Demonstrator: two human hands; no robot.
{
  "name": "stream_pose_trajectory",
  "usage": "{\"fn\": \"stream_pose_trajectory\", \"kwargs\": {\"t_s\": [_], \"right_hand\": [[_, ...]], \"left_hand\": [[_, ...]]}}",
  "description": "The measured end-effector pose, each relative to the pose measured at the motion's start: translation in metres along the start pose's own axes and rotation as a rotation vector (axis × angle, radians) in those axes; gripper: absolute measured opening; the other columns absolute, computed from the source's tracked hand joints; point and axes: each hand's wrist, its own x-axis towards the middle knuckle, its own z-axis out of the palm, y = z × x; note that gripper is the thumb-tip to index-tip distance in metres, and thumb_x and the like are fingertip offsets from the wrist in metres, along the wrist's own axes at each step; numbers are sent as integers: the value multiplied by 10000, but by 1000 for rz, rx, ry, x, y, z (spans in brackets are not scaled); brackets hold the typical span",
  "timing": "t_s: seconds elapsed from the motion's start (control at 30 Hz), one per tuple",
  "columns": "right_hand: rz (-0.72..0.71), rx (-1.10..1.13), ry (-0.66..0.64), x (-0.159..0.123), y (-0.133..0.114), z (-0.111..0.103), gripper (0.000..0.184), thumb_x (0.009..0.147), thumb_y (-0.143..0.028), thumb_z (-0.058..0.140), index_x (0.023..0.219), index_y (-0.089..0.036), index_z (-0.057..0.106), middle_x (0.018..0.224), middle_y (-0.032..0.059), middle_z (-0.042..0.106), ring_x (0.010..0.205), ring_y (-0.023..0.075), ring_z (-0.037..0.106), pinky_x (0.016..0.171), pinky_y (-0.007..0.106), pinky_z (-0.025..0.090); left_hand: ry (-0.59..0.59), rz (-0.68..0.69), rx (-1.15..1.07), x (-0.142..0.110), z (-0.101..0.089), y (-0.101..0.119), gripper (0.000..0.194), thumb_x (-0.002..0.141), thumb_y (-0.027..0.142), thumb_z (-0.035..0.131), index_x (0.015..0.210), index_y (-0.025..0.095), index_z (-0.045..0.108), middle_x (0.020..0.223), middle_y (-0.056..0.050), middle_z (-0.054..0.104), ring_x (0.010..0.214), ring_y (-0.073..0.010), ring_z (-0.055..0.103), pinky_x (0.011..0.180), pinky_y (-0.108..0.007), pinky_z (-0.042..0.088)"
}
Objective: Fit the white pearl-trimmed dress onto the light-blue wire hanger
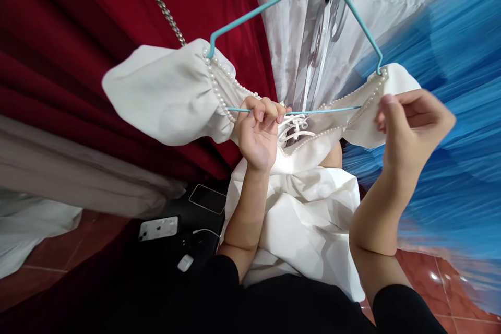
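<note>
A white dress (301, 203) with puffed sleeves and pearl-beaded edges hangs in front of me on a light blue hanger (270, 6). My left hand (259, 130) is closed round the hanger's bottom bar at the middle of the neckline. On the right, my right hand (409, 120) pinches the dress's right sleeve (371, 128) by its pearl edge, just below the hanger's end. The left puff sleeve (164, 94) spreads out past the hanger's other end. White lacing (295, 128) shows behind the neckline. The dress's skirt drapes down over my lap.
Red fabric (97, 36) hangs at the left, with a beaded chain (160, 2) over it. Blue tulle (462, 167) fills the right, and white fabric (282, 21) hangs behind. A phone (158, 228) and a white earbud case (185, 263) lie on a black surface (156, 266).
</note>
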Motion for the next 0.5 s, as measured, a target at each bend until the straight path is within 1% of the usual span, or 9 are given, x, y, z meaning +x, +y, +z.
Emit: {"fn": "stream_pose_trajectory", "kwargs": {"t_s": [0.03,0.1,0.13,0.17,0.23,0.3,0.4,0.47,0.5], "right_hand": [[97,-3,-130,-4,-3,1,150,851,-228,716,726,-147,700,584,-14,612,497,61,519,492,247,348],[293,56,-370,-16,-9,8,181,890,-323,703,877,-148,748,704,13,698,596,78,613,566,239,466],[375,115,-446,-22,-11,15,208,887,-355,711,953,-161,747,807,26,735,686,92,663,650,251,529],[439,189,-483,-28,-12,22,230,876,-372,725,999,-177,734,912,35,755,786,108,699,750,270,570],[526,387,-442,-38,-9,37,209,855,-365,743,973,-199,696,1058,39,754,937,128,718,911,302,580],[603,664,-322,-44,-3,52,164,860,-351,712,915,-209,652,1090,33,745,1006,142,714,998,331,563],[760,1198,-133,-51,8,69,161,873,-333,635,795,-217,557,982,13,726,1026,153,699,1044,372,555],[841,1519,-42,-54,15,78,226,903,-315,590,733,-226,470,836,-15,669,935,129,681,999,349,567],[852,1641,-16,-56,17,82,253,923,-312,573,724,-230,439,775,-30,629,864,114,659,956,328,571]], "left_hand": [[-2,1,-10,0,0,-1,296,869,291,522,724,216,275,639,27,265,636,-142,428,798,-317,537],[14,7,-10,0,1,-4,294,869,294,520,724,217,276,639,27,269,636,-143,421,802,-320,537],[29,9,-3,-1,3,-5,293,869,297,518,726,218,274,641,26,272,639,-144,422,802,-320,536],[45,10,4,-1,4,-6,290,869,298,514,729,218,274,645,26,277,644,-144,426,805,-319,534],[70,9,13,-2,7,-8,273,871,288,503,735,218,278,654,25,289,658,-143,440,818,-320,531],[80,3,21,-3,9,-8,259,874,280,495,743,218,280,661,26,298,668,-141,454,847,-330,531],[76,-18,47,-5,11,-6,263,884,302,492,753,220,279,666,28,303,674,-143,460,889,-354,536],[61,-45,31,-6,11,-5,256,886,300,498,751,219,295,674,26,311,682,-142,469,893,-351,537],[51,-62,10,-8,11,-5,250,890,293,504,750,218,311,678,25,323,687,-139,481,895,-347,538]]}}
